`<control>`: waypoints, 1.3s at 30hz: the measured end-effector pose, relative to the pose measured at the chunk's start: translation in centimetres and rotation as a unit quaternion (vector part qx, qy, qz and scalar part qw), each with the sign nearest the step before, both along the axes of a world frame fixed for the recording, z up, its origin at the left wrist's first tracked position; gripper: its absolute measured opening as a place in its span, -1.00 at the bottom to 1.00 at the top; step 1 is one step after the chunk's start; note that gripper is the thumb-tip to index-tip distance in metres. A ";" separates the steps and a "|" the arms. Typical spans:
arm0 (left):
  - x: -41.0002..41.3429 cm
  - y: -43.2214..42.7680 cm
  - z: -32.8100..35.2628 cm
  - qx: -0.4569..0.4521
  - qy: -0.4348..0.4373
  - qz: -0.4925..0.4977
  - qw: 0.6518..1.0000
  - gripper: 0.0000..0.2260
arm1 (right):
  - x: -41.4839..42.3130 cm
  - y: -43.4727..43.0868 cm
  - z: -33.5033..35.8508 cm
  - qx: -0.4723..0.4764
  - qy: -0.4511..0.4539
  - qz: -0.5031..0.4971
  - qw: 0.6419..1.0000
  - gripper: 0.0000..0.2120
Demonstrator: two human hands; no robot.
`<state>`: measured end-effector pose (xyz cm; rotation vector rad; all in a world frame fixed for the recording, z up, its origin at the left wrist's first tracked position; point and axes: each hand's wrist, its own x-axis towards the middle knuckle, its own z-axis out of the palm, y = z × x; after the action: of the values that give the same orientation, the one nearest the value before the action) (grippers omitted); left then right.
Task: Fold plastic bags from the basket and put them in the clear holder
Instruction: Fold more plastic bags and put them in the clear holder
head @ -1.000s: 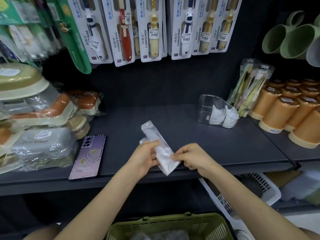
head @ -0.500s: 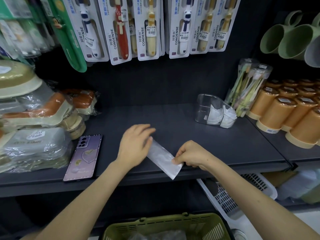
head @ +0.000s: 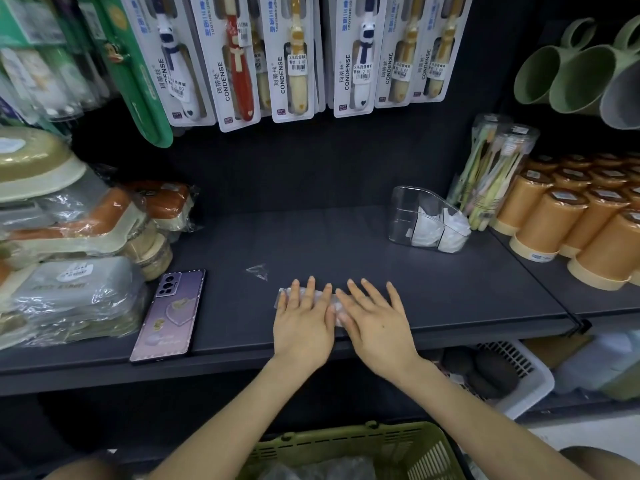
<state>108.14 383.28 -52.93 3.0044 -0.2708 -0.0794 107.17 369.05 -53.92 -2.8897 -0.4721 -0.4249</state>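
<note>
Plastic bag (head: 303, 293), pressed under your straight-fingered left hand (head: 304, 323) and right hand (head: 375, 323), seemingly runs along the shelf (head: 467, 299)'s front edge; clear holder (head: 407, 216) stands back-right, nearer your right.

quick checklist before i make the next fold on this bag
1. Plastic bag lies on the shelf: ok.
2. Left hand presses it with straight fingers: ok.
3. Right hand presses it alongside: ok.
4. Bag edges lined up: cannot tell, the hands cover them.
5. Clear holder has free space at its left end: ok.
6. Phone lies apart from the bag: ok.
</note>
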 end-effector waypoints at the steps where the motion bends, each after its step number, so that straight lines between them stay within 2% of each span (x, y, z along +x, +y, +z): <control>1: 0.0 0.1 0.0 -0.002 -0.001 0.000 1.000 -0.55 | -0.1 -0.1 -0.1 -0.017 0.041 -0.006 0.999 -0.43; 3: 0.3 0.7 0.1 -0.007 -0.002 -0.009 1.000 -0.56 | -0.1 -0.6 0.1 -0.038 0.096 0.003 0.995 -0.14; 5: 0.9 1.9 0.2 -0.011 0.000 -0.026 1.000 -0.56 | -0.2 -0.7 0.5 -0.039 0.139 0.006 0.989 0.03; 7: 1.4 3.2 0.1 -0.008 0.011 -0.043 0.999 -0.51 | 0.0 -0.9 0.8 -0.053 0.161 0.001 0.985 0.08; 10: 1.4 4.3 0.0 0.002 0.012 -0.067 0.998 -0.25 | -0.1 -1.4 0.9 -0.055 0.176 -0.003 0.983 0.08; 11: 1.3 4.3 -0.1 0.004 0.009 -0.068 0.998 -0.25 | -0.2 -1.8 1.0 -0.053 0.177 -0.004 0.983 0.07; 14: 1.2 4.1 0.1 0.006 0.011 -0.062 0.998 -0.51 | -1.0 -3.4 1.1 -0.044 0.183 -0.035 0.981 0.07; 16: 1.1 4.0 0.3 0.008 0.010 -0.061 0.998 -0.55 | -1.8 -4.1 1.0 0.011 0.160 -0.093 0.983 0.08; 18: 1.1 4.0 0.3 0.012 0.007 -0.060 0.998 -0.55 | -2.4 -3.9 0.8 0.081 0.078 -0.168 0.979 -0.10; 20: 1.1 4.0 0.2 0.016 0.010 -0.058 0.998 -0.55 | -2.5 -2.9 0.3 0.095 -0.044 -0.216 0.971 -0.44; 21: 1.2 4.1 0.0 0.019 0.012 -0.058 0.998 -0.54 | -2.5 -2.1 0.3 0.097 -0.072 -0.230 0.966 -0.58; 22: 1.2 4.1 0.0 0.016 0.012 -0.059 0.998 -0.51 | -2.3 -1.4 0.6 0.109 -0.059 -0.246 0.961 -0.69; 24: 1.2 4.4 0.0 -0.007 0.010 -0.060 0.998 -0.46 | -2.1 -0.1 1.7 0.151 0.023 -0.290 0.945 -0.83; 26: 1.1 4.6 0.4 -0.097 0.017 -0.051 0.994 -0.51 | -1.5 0.2 2.1 0.174 0.075 -0.312 0.931 -0.86; 27: 1.0 4.7 0.7 -0.177 0.024 -0.034 0.983 -0.50 | -1.3 0.1 2.1 0.188 0.080 -0.309 0.929 -0.86; 29: 0.8 5.2 1.8 -0.357 0.036 0.019 0.933 -0.50 | -1.3 -0.3 2.6 0.252 0.070 -0.273 0.926 -0.90; 30: 0.9 5.3 2.4 -0.415 0.035 0.032 0.908 -0.52 | -1.3 -0.6 3.0 0.297 0.075 -0.242 0.921 -0.91; 33: 2.0 5.2 4.0 -0.425 0.060 -0.011 0.903 -0.59 | -1.1 -1.4 5.0 0.375 0.101 -0.145 0.910 -0.88; 36: 2.7 4.3 6.0 -0.451 0.182 -0.069 0.871 -0.75 | -0.3 -2.2 7.2 0.394 0.117 -0.072 0.909 -0.79; 39: 2.6 3.9 6.9 -0.448 0.213 -0.081 0.865 -0.88 | 0.7 -2.7 9.0 0.395 0.144 -0.027 0.907 -0.78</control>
<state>110.75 387.18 -46.08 1.9660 -0.3756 -0.4784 107.86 366.32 -44.96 -2.1192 -0.1165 -0.1331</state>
